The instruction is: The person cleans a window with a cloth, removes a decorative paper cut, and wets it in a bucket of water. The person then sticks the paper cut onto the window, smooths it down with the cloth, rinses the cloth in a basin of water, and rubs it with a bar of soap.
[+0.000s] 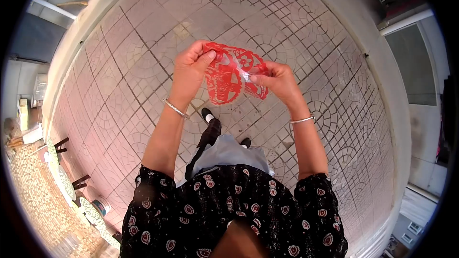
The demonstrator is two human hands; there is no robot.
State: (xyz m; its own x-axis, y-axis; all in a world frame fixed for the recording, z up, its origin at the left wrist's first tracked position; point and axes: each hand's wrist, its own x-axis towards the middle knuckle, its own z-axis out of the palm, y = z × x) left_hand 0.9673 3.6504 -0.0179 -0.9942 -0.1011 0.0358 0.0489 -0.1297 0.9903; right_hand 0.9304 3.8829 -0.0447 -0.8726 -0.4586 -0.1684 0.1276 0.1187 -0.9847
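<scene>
There are two hands, two shiny bracelets and two black shoes. I cannot tell how many red cutouts there are.

Red cutout: thin, glossy, plastic-looking; bracelets: shiny metal; patterned top: matt cloth.
</scene>
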